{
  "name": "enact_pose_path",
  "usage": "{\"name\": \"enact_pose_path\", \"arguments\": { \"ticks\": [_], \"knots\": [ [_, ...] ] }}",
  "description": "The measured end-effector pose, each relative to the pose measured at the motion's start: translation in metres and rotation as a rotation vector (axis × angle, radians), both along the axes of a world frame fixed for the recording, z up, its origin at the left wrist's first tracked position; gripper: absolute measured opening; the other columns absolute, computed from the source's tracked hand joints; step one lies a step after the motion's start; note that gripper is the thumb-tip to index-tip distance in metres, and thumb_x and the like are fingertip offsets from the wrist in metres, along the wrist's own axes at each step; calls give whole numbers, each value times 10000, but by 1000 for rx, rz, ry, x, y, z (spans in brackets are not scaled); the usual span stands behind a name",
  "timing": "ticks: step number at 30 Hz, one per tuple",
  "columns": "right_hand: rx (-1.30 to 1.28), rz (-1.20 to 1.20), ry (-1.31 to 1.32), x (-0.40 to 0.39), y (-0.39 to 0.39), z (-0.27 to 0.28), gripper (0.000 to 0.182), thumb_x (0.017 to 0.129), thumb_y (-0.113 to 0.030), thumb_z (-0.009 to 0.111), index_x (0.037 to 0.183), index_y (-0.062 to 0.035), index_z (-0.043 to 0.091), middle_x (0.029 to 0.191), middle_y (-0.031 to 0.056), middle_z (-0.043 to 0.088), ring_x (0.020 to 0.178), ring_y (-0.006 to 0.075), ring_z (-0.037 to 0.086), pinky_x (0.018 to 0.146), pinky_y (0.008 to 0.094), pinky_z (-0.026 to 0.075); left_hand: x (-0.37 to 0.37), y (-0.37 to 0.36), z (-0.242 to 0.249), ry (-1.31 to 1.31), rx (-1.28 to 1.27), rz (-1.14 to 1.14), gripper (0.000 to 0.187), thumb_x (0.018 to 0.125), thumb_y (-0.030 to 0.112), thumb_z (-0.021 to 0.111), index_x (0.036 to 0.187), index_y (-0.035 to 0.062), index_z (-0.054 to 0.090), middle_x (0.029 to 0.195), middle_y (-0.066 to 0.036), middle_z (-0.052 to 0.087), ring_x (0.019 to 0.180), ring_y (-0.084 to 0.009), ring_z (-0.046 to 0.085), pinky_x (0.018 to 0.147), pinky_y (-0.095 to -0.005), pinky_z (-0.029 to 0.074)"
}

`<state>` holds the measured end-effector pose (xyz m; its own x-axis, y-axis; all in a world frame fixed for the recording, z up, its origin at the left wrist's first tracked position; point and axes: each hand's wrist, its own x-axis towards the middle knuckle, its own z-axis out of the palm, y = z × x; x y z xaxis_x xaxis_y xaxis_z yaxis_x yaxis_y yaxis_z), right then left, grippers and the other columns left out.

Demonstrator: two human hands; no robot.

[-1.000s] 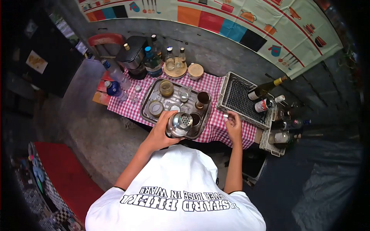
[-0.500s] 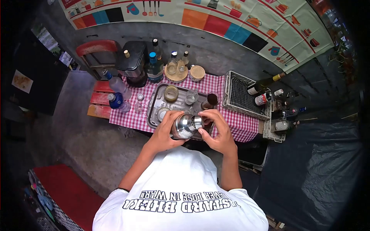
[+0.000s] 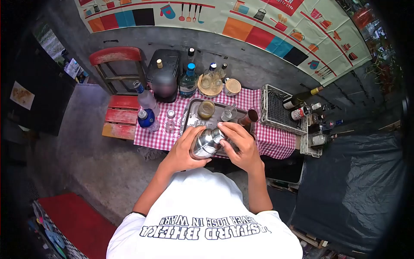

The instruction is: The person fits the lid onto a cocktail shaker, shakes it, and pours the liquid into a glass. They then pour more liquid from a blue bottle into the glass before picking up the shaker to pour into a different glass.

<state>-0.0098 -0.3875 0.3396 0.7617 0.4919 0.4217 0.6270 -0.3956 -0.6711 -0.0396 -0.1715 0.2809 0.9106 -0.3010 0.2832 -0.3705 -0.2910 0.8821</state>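
A silver cocktail shaker [image 3: 205, 145] lies tilted between my hands, above the near edge of the metal tray [image 3: 188, 113]. My left hand [image 3: 183, 150] wraps round its body. The fingers and thumb of my right hand [image 3: 239, 146] close on the narrow top end; whether a separate cap sits there I cannot make out. Just beyond, the tray carries a jar with a yellowish rim [image 3: 206, 109], a clear glass [image 3: 229, 113] and a dark brown tumbler [image 3: 249, 117]. My hands hide the tray's front part.
Left of the tray stand a blue bottle [image 3: 148, 119], a clear bottle [image 3: 145, 98] and a small glass bottle [image 3: 170, 119]. A black appliance [image 3: 163, 71] and several bottles line the back. A wire basket [image 3: 276, 103] with bottles beside it is at right; a red chair [image 3: 115, 58] stands behind left.
My right fingers have shifted over the shaker's top, covering the perforated part seen before. The whole scene has slid rightward in view as my head turned.
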Motion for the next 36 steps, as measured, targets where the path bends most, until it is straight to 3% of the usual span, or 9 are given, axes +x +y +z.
{"name": "enact_pose_path", "arguments": {
  "ticks": [7,15,18,20,23,24,25,32,36],
  "knots": [
    [125,-31,17,-11,23,-14,375,894,-84,647,1253,18,612,1210,199,624,1068,337,644,923,377,503,-3,22,-1,-37,-48,-51,884,598,201,860,1354,7,442,1182,-173,544,1086,-337,593,939,-401,475],
    [166,-46,74,-12,39,-1,342,951,-234,602,1184,15,631,1032,181,638,923,322,653,807,370,511,-6,42,4,546,-478,-322,942,657,106,876,1412,-32,330,1327,-123,487,1218,-189,508,1043,-316,402],
    [75,4,128,-1,40,-1,386,1000,-329,506,1010,33,640,957,170,622,826,244,625,701,347,469,-9,39,12,482,-422,-277,919,640,130,868,1393,-17,362,1279,-130,520,1178,-230,558,993,-333,453],
    [-14,62,-47,12,42,-8,399,1019,-340,462,901,16,597,823,158,596,700,221,606,619,352,446,-6,38,30,11,167,-92,890,615,188,850,1361,-1,404,1204,-158,546,1096,-300,603,918,-369,496],
    [41,-43,216,15,47,-29,401,1028,-326,434,875,9,594,679,134,560,573,209,578,561,347,440,-16,30,47,179,292,59,868,592,250,830,1328,10,438,1141,-188,547,1029,-365,605,865,-418,506],
    [54,-82,293,14,50,-29,338,998,-294,470,841,-9,562,650,200,544,641,424,578,599,464,441,-17,29,49,206,297,69,852,604,273,828,1315,-5,450,1153,-189,558,1044,-361,612,886,-420,503],
    [60,-82,286,14,51,-29,338,998,-294,470,841,-9,562,650,200,544,641,424,578,599,464,441,-16,28,49,198,302,69,852,604,273,828,1315,-5,450,1153,-189,558,1044,-361,612,886,-420,503],
    [99,-46,131,19,39,-19,308,967,-221,487,743,-15,533,633,195,547,616,407,587,579,479,437,-4,27,13,461,-208,-161,921,609,279,875,1349,-5,408,1200,-100,542,1146,-185,533,1012,-324,395],
    [75,84,-95,23,24,-8,237,913,-171,531,714,-43,532,591,154,512,540,359,538,542,451,414,6,19,16,602,-403,-370,912,596,220,879,1355,-10,427,1256,-101,522,1225,-187,483,1074,-338,340]
  ]
}}
